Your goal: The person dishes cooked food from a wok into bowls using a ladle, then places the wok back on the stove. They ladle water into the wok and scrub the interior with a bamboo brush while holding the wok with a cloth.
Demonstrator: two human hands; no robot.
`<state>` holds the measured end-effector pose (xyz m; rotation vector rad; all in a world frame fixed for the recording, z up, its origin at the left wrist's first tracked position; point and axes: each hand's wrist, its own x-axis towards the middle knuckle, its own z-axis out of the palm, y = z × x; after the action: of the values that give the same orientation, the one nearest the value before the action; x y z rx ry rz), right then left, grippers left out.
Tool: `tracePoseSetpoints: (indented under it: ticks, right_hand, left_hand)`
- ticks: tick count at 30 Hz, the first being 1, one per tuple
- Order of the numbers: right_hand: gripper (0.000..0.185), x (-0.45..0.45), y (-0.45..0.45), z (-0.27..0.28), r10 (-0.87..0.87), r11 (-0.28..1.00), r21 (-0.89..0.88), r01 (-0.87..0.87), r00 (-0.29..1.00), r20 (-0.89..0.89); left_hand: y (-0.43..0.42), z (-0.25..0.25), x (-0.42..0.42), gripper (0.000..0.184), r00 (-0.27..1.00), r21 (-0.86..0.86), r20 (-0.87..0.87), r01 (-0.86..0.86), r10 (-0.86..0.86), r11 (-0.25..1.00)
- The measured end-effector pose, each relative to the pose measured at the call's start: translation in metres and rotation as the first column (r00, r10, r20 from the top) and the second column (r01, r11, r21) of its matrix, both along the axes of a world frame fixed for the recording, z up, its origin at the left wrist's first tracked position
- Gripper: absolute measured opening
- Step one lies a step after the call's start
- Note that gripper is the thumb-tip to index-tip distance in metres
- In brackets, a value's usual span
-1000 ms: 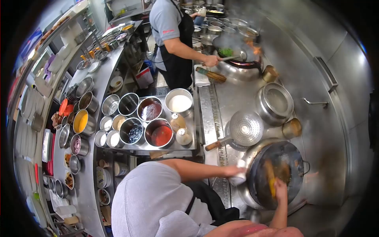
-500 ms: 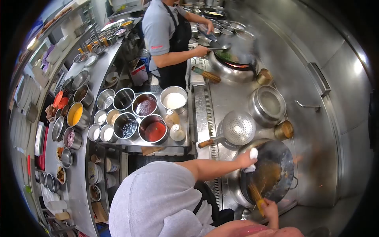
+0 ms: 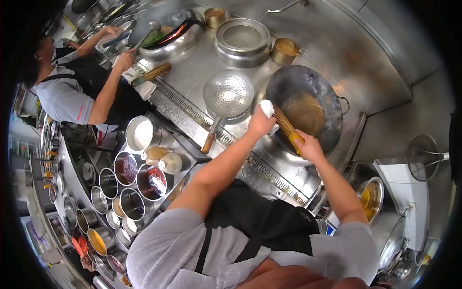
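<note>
My left hand [image 3: 262, 121] grips a folded white cloth [image 3: 267, 109] at the near left rim of a big dark wok [image 3: 327, 91]. Cloudy brown liquid [image 3: 304, 113] pools in the bottom of the wok. In my right hand [image 3: 311, 147] is a bamboo wok brush [image 3: 286, 123], held by its yellow-wrapped end. Its bristles point up and left over the near edge of the wok, close to the cloth. Whether the bristle tips touch the metal I cannot tell.
A perforated strainer [image 3: 228, 94] lies left of the wok, beside a lidded steel pot [image 3: 242, 41] and a brass-coloured can [image 3: 285, 50]. Sauce pots [image 3: 151, 182] stand on a cart at left. A co-worker [image 3: 72, 91] cooks at another wok [image 3: 168, 38]. A mesh skimmer [image 3: 423, 156] hangs right.
My view has turned, so the wok sits higher and the co-worker appears farther left. The brush has shifted within the wok towards the cloth-holding hand. Both hands keep their holds.
</note>
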<state>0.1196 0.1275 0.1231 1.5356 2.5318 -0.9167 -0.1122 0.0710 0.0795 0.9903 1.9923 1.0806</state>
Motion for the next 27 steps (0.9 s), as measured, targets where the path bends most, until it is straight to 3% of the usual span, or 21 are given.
tracePoseSetpoints:
  ticks: [1, 3, 5, 7, 8, 9, 10, 12, 15, 17, 19, 21, 23, 25, 27]
  right_hand:
    - [0.053, -0.004, 0.017, -0.001, 0.029, 0.998, 0.049, -0.031, 0.998, 0.049]
    - [0.051, -0.019, 0.078, -0.023, -0.029, 0.992, 0.122, 0.03, 0.999, -0.014]
    - [0.049, -0.059, 0.121, -0.037, -0.39, 0.913, 0.015, 0.408, 0.881, -0.269]
    - [0.049, -0.098, 0.098, -0.073, -0.606, 0.771, -0.038, 0.636, 0.714, -0.35]
    - [0.05, -0.1, 0.085, -0.096, -0.469, 0.844, 0.065, 0.532, 0.793, -0.389]
    - [0.052, -0.097, 0.046, -0.069, -0.305, 0.905, 0.2, 0.376, 0.9, -0.311]
    - [0.053, -0.076, 0.024, -0.056, -0.172, 0.962, 0.136, 0.236, 0.914, -0.368]
    - [0.053, -0.011, 0.001, -0.023, 0.046, 0.996, 0.083, -0.028, 0.974, -0.221]
    - [0.055, 0.056, -0.009, 0.068, 0.099, 0.975, -0.216, -0.057, 0.977, 0.191]
    - [0.049, 0.079, 0.026, 0.079, 0.144, 0.988, -0.119, -0.102, 0.891, 0.43]
    - [0.045, 0.049, 0.067, 0.067, 0.059, 0.997, 0.001, -0.071, 0.84, 0.539]
    - [0.041, 0.009, 0.106, 0.034, -0.062, 0.992, 0.126, 0.002, 0.881, 0.47]
    - [0.042, -0.016, 0.117, -0.037, -0.352, 0.906, 0.291, 0.309, 0.93, 0.108]
    - [0.044, -0.046, 0.085, -0.057, -0.471, 0.87, 0.249, 0.425, 0.866, 0.167]
    - [0.047, -0.042, 0.043, -0.044, -0.382, 0.91, 0.227, 0.346, 0.914, 0.139]
  left_hand:
    - [-0.002, 0.001, 0.002, 0.076, 1.0, 0.001, 0.015, -0.013, 0.013, 1.0]
    - [0.001, 0.0, -0.002, 0.074, 0.998, -0.018, 0.058, 0.008, -0.007, 1.0]
    - [0.0, 0.001, -0.003, 0.073, 0.997, -0.072, 0.075, 0.026, -0.021, 0.997]
    - [0.003, 0.001, -0.01, 0.074, 0.998, -0.034, 0.055, 0.042, -0.04, 0.999]
    - [0.004, -0.003, -0.011, 0.075, 0.998, -0.026, 0.049, 0.043, -0.042, 0.999]
    - [0.004, -0.006, -0.015, 0.076, 0.998, -0.022, 0.041, 0.044, -0.043, 0.999]
    - [0.002, -0.009, -0.019, 0.076, 0.998, -0.027, 0.04, 0.057, -0.056, 0.998]
    - [0.007, -0.011, -0.023, 0.081, 0.997, 0.04, 0.057, 0.043, -0.045, 0.998]
    - [0.016, -0.015, -0.024, 0.081, 0.997, 0.007, 0.035, 0.075, -0.075, 0.997]
    - [0.021, -0.017, -0.024, 0.075, 0.997, -0.008, 0.007, 0.078, -0.078, 0.997]
    - [0.015, -0.004, -0.025, 0.07, 0.993, 0.004, 0.048, 0.104, -0.104, 0.995]
    - [0.01, -0.008, -0.028, 0.072, 0.991, -0.003, 0.061, 0.121, -0.121, 0.993]
    - [0.01, -0.009, -0.028, 0.074, 0.989, 0.082, 0.114, 0.082, -0.091, 0.993]
    - [0.002, -0.001, -0.02, 0.068, 0.997, 0.111, 0.061, 0.05, -0.057, 0.993]
    - [-0.003, -0.005, -0.008, 0.07, 0.987, 0.201, -0.014, -0.156, 0.162, 0.967]
